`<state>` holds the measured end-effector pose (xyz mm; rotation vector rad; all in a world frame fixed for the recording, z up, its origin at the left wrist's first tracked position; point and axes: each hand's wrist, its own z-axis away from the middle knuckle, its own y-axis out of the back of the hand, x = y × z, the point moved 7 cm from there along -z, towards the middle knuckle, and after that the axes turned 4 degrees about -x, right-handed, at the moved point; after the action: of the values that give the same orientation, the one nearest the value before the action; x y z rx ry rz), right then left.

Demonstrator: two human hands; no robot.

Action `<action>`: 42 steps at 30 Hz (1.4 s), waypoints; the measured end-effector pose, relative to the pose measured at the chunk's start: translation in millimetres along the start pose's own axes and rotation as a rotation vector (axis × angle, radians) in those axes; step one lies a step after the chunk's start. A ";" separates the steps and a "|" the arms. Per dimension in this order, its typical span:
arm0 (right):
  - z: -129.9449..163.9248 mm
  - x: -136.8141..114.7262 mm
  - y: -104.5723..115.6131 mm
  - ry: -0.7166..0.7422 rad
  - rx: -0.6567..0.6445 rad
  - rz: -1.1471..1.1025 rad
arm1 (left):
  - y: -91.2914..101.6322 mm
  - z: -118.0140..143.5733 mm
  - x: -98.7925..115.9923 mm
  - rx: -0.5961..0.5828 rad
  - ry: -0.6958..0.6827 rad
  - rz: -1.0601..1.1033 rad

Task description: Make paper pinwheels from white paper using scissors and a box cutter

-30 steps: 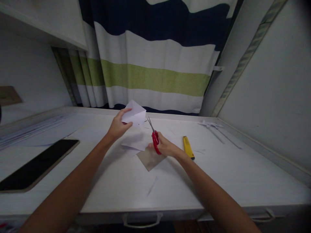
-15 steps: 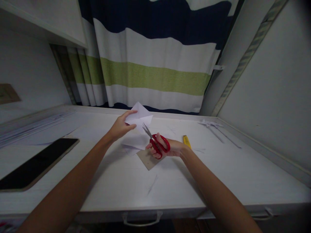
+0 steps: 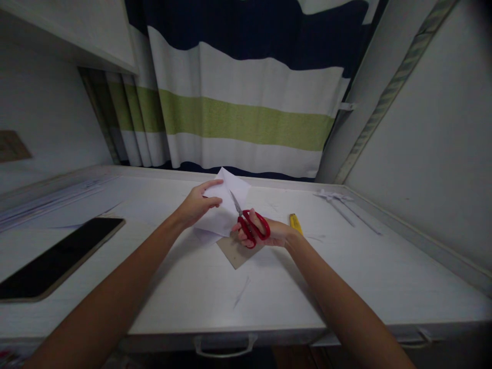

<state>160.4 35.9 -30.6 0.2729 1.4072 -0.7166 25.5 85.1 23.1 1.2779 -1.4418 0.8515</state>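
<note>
My left hand [image 3: 202,204] pinches a white sheet of paper [image 3: 235,188] between thumb and fingers, holding it above the desk with one corner pointing up. Red-handled scissors [image 3: 255,226] are in my right hand [image 3: 246,237], with the fingers through the loops. Their blades point up and to the left, in front of the paper; whether they touch it I cannot tell. Below the hands, another piece of white paper [image 3: 215,225] and a square of brown card [image 3: 235,254] lie on the desk.
A yellow box cutter [image 3: 295,223] lies right of my right hand. Farther right are thin strips with white paper pieces [image 3: 334,197]. At left sit a dark tablet-like slab [image 3: 63,256] and stacked papers [image 3: 54,205]. A striped curtain [image 3: 246,123] hangs behind the white desk [image 3: 184,302].
The paper in my left hand has moved slightly right and down, and turned a little. The scissor blades now look closer together and overlap the paper in view.
</note>
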 end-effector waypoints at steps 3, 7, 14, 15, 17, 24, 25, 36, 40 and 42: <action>0.1 -2.4 -2.7 0.021 -0.022 -0.009 | -3.2 -0.9 -4.1 -0.016 0.028 0.110; -1.3 -3.3 -5.0 0.022 -0.041 -0.046 | -5.9 1.5 -3.6 -0.010 0.059 0.105; -1.5 -4.0 -6.8 0.039 -0.067 -0.066 | -6.9 3.6 0.8 -0.003 0.029 -0.001; -1.4 -4.0 -7.2 0.036 -0.068 -0.064 | -6.7 3.5 1.3 -0.002 0.020 -0.013; -1.2 -4.4 -8.2 0.034 -0.069 -0.059 | -6.5 3.4 2.1 -0.005 0.005 -0.031; -1.4 -6.1 -10.5 0.045 -0.080 -0.099 | -7.3 4.4 5.9 -0.003 -0.020 -0.101; -1.7 -6.2 -11.1 0.048 -0.091 -0.110 | -7.4 4.7 6.8 0.001 -0.026 -0.110; -2.1 -6.0 -9.2 0.070 -0.082 -0.108 | -7.6 6.9 13.1 0.028 -0.036 -0.168; -2.0 -7.1 -8.6 0.076 -0.067 -0.077 | -8.0 7.2 14.1 0.020 -0.039 -0.168; -2.4 -6.7 -7.7 0.074 -0.064 -0.067 | -7.8 7.3 14.1 0.019 -0.041 -0.171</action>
<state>153.8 33.3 -22.8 0.2044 1.5124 -0.7207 32.2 72.7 33.9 1.4179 -1.3379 0.7298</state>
